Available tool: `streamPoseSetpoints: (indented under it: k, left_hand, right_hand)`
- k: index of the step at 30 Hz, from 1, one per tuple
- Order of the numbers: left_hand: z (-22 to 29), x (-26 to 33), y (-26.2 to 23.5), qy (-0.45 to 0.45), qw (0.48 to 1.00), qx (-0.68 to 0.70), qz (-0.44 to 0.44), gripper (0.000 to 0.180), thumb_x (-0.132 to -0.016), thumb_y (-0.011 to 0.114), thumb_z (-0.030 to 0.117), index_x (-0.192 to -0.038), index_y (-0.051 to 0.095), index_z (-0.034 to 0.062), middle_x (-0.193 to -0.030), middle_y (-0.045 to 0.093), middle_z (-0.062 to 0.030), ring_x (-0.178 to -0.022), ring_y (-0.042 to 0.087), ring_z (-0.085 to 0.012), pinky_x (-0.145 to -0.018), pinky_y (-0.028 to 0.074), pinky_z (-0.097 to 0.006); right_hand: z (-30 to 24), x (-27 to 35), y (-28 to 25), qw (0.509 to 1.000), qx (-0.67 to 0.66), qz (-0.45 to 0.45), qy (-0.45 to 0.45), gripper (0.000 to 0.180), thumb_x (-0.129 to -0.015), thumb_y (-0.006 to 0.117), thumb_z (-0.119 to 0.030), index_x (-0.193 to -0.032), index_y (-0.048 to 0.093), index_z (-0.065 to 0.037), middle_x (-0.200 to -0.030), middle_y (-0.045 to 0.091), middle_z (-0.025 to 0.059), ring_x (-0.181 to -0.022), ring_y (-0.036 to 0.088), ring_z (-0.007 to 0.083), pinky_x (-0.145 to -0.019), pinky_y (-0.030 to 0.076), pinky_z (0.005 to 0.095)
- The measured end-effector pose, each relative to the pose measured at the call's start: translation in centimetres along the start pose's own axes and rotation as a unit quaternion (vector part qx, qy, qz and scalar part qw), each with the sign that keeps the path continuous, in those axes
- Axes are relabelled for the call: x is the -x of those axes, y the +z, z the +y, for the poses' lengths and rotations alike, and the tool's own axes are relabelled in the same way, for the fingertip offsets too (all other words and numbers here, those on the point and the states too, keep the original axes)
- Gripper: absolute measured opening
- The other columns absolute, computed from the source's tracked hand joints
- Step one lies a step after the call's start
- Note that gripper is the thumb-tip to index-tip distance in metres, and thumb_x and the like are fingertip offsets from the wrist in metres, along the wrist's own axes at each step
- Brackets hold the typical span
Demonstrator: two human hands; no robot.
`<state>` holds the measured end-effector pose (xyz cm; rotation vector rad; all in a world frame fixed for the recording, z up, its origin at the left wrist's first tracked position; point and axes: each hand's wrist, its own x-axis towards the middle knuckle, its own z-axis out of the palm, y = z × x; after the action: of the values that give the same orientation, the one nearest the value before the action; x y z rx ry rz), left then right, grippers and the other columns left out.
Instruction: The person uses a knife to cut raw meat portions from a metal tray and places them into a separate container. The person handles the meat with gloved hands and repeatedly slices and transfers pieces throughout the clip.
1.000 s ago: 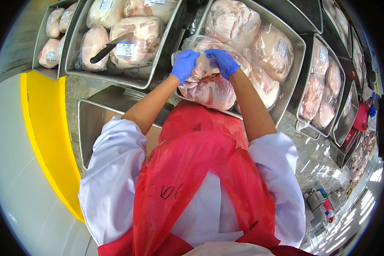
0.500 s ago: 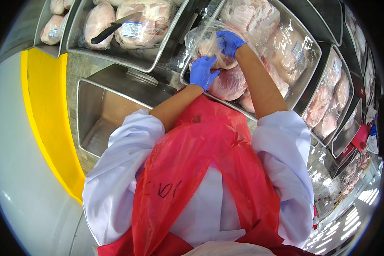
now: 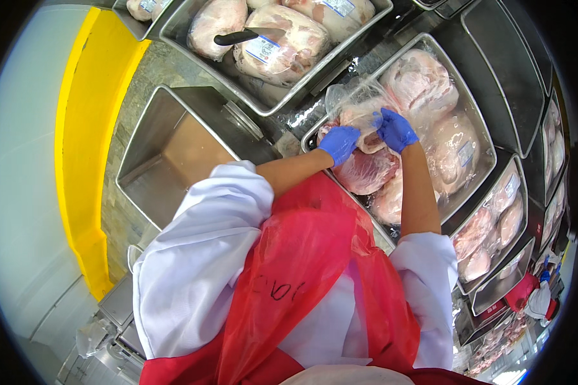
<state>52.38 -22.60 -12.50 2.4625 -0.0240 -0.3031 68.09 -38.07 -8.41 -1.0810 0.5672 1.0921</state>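
Both my hands wear blue gloves over a metal tub [image 3: 486, 176] of large raw meat pieces. My left hand [image 3: 340, 145] is closed on the near left edge of a meat piece [image 3: 366, 120] in a clear plastic bag [image 3: 348, 94]. My right hand [image 3: 397, 131] has its fingers bent and closed on the same bag, at the right of that piece. Below my hands rests a darker red piece of meat [image 3: 366, 172]. To their right lie a pale bagged piece [image 3: 455, 151] with a label and another pale piece [image 3: 419, 82].
A metal tub [image 3: 359, 29] at the upper left holds labelled bagged meat, with a black-handled knife [image 3: 236, 37] lying on it. An open metal bin [image 3: 141, 147] stands at my left, beside a yellow barrier [image 3: 83, 160]. More meat tubs [image 3: 525, 215] line the right; another person [image 3: 526, 295] is at far right.
My view has turned, so the tubs appear shifted right and down. Both hands stay at the bagged piece, and my left hand has moved onto its near edge.
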Motion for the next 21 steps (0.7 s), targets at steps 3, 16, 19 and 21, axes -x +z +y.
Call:
streamPoseSetpoints:
  k: [3, 16, 19, 21]
  left_hand:
    - [4.1, 1.2, -10.5, -0.027, 0.998, -0.029, -0.051, 0.047, -0.089, 0.072, 0.039, -0.120, 0.062, 0.0040, -0.117, 0.069, -0.0244, -0.108, 0.065, -0.0440, -0.098, 0.050, -0.051]
    - [-7.8, -3.8, -37.1, -0.188, 0.832, -0.486, -0.190, 0.055, -0.097, 0.062, 0.050, -0.135, 0.059, 0.0106, -0.126, 0.069, -0.0207, -0.115, 0.068, -0.0386, -0.096, 0.054, -0.051]
    - [-10.7, -4.8, -36.8, -0.208, 0.832, -0.473, -0.201, 0.051, -0.100, 0.058, 0.048, -0.133, 0.061, 0.0082, -0.124, 0.070, -0.0213, -0.114, 0.068, -0.0395, -0.097, 0.054, -0.050]
    - [-11.5, -5.0, -36.1, -0.174, 0.847, -0.464, -0.192, 0.050, -0.103, 0.051, 0.046, -0.130, 0.062, 0.0056, -0.126, 0.068, -0.0237, -0.116, 0.067, -0.0409, -0.100, 0.053, -0.050]
  right_hand:
    - [-0.8, -0.5, -2.8, 0.987, 0.146, -0.050, -0.046, 0.027, -0.102, 0.063, -0.023, -0.124, 0.061, -0.008, -0.109, 0.070, 0.0044, -0.089, 0.066, 0.0150, -0.079, 0.052, 0.0290]
    - [6.1, 6.8, 0.2, 0.537, 0.740, 0.099, -0.393, 0.105, -0.071, 0.087, -0.052, -0.160, 0.036, -0.034, -0.159, 0.039, 0.0183, -0.145, 0.038, 0.0428, -0.118, 0.033, 0.0541]
    - [6.4, 6.5, 1.9, 0.486, 0.789, 0.108, -0.361, 0.104, -0.069, 0.085, -0.058, -0.159, 0.037, -0.038, -0.160, 0.038, 0.0152, -0.147, 0.035, 0.0422, -0.120, 0.026, 0.0600]
    - [6.7, 5.3, 1.5, 0.449, 0.794, 0.120, -0.392, 0.083, -0.072, 0.082, -0.057, -0.147, 0.054, -0.033, -0.153, 0.046, 0.0132, -0.142, 0.041, 0.0389, -0.119, 0.026, 0.0605]
